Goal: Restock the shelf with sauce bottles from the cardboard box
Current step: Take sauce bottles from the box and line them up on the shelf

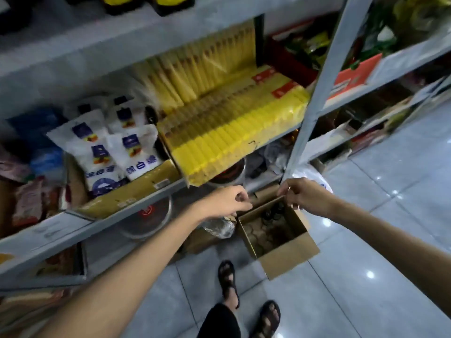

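Left hand: reaches down beside the box's left rim with its fingers loosely curled; it grasps nothing.
Right hand: hangs over the box's far right corner, fingers bent; blur hides whether it pinches the rim or is merely close, so I cannot tell.
Cardboard box: one, standing open on the floor tiles at the foot of the shelf, between the two hands and just beyond the person's sandalled feet.
Sauce bottles: still in the box, upright, bunched at its far end just under the right hand; only dark caps show.
Bottle count: a small cluster, perhaps three or four; too blurred to fix. The near part of the box looks emptied.
Handling, as a judgement: probably glass or hard plastic full of liquid, so stiff, fairly heavy for its size, smooth-sided and breakable if dropped on tile.
Where to hold: around the neck below the cap to lift it out of the box, then a hand round the body for carrying.
Dark bottles: two bases show at the top edge of the view, on an upper board.
Yellow packs: many, in two rows; uncountable.
White bags: about four, left of the yellow packs.
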`<action>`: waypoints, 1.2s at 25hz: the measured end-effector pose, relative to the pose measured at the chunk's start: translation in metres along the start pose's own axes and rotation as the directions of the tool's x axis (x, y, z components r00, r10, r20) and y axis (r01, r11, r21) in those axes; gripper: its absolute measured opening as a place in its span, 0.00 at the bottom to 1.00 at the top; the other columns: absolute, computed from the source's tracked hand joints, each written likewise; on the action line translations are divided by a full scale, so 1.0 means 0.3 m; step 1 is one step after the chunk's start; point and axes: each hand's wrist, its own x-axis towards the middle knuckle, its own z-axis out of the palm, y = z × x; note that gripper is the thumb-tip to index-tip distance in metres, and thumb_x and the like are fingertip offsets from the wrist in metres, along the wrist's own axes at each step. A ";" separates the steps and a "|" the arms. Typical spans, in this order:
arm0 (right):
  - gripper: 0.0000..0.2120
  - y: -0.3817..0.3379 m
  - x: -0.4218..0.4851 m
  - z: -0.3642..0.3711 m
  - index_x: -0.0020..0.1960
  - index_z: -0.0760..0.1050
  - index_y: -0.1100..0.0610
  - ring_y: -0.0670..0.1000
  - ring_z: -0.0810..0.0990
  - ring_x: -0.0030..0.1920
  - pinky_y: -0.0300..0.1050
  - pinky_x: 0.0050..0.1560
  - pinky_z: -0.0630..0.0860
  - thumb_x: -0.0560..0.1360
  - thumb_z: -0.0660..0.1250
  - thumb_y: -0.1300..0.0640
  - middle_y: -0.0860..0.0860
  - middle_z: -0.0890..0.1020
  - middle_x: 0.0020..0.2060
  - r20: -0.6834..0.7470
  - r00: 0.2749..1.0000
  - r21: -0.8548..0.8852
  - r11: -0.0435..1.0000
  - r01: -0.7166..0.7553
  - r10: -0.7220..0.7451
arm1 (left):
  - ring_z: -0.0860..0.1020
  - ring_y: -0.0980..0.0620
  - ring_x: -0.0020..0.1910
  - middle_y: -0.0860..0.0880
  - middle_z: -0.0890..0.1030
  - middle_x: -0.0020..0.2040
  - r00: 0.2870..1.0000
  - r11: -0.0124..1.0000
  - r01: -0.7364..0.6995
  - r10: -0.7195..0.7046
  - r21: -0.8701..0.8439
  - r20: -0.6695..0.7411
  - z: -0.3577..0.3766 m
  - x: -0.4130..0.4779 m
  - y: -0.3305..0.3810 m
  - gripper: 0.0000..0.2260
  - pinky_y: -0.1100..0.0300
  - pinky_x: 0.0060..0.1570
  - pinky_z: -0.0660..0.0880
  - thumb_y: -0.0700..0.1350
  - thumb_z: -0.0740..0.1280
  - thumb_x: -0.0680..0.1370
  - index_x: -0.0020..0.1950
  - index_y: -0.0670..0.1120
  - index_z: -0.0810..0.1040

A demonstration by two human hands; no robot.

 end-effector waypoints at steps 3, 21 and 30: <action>0.15 0.255 0.157 0.073 0.47 0.81 0.52 0.52 0.76 0.37 0.37 0.36 0.73 0.74 0.62 0.69 0.45 0.75 0.32 0.067 0.990 0.005 0.992 -0.123 0.122 | 0.80 0.51 0.38 0.46 0.80 0.48 0.994 0.974 0.113 -0.111 -0.198 0.022 0.154 0.325 -0.093 0.14 0.57 0.39 0.77 0.45 0.67 0.79 0.63 0.43 0.72; 0.26 1.579 1.442 1.224 0.68 0.66 0.56 0.62 0.78 0.59 0.52 0.50 0.70 0.77 0.63 0.42 0.57 0.78 0.60 -0.186 0.934 -0.206 0.918 -0.339 0.303 | 0.66 0.37 0.73 0.34 0.64 0.75 0.720 0.749 0.642 -0.662 -0.164 -0.208 1.305 1.628 -1.214 0.29 0.51 0.70 0.61 0.40 0.55 0.83 0.79 0.36 0.42; 0.11 1.661 1.468 1.338 0.58 0.70 0.58 0.60 0.82 0.50 0.48 0.40 0.66 0.79 0.63 0.54 0.57 0.83 0.50 -0.215 0.960 -0.385 0.888 -0.251 0.178 | 0.70 0.38 0.69 0.38 0.68 0.74 0.649 0.667 0.712 -0.745 -0.220 -0.155 1.304 1.638 -1.238 0.29 0.51 0.63 0.69 0.42 0.55 0.84 0.80 0.42 0.42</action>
